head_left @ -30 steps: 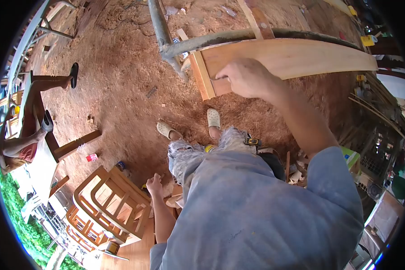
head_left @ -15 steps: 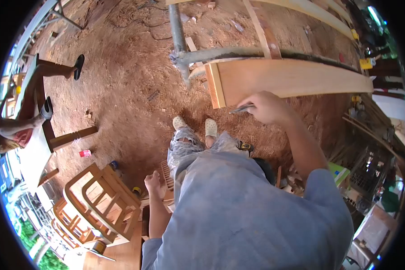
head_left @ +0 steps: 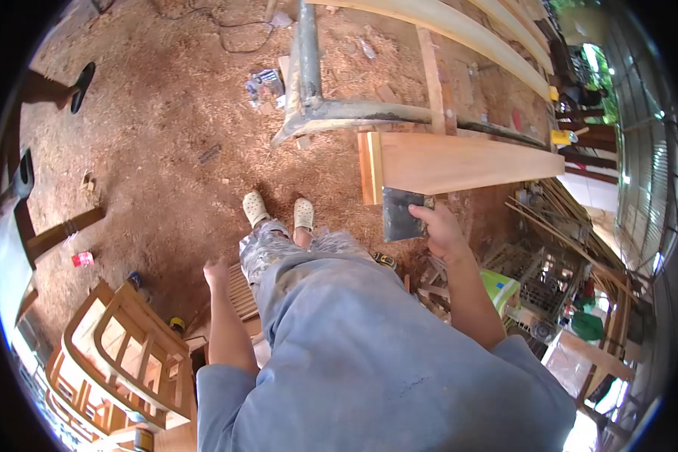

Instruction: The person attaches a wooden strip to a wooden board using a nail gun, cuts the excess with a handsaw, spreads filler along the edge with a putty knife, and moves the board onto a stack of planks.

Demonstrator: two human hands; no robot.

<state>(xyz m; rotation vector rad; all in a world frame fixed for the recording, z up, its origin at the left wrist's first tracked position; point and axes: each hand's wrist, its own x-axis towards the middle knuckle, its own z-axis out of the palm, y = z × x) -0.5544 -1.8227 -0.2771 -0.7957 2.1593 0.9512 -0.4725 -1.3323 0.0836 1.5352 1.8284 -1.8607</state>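
One round view looks down and forward from the head, close over the blue shirt (head_left: 384, 354), to the floor (head_left: 166, 151).

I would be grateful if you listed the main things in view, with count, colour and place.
Long flat wooden board: 1, pale tan, upper right of centre
Flat rectangular scraper-like blade: 1, dark grey, in the right hand
Round-tube metal frame: 1, grey, top centre
Curved-backed wooden chairs: count unclear, orange-brown, lower left
Small packet-like item: 1, red and white, left floor
Box-like package: 1, green, beside right forearm
Slippers: 2, black, left edge, another person's
Perforated clogs: 2, cream, on the wearer's feet
Left hand: 1, bare, left of centre
Right hand: 1, bare, below the board
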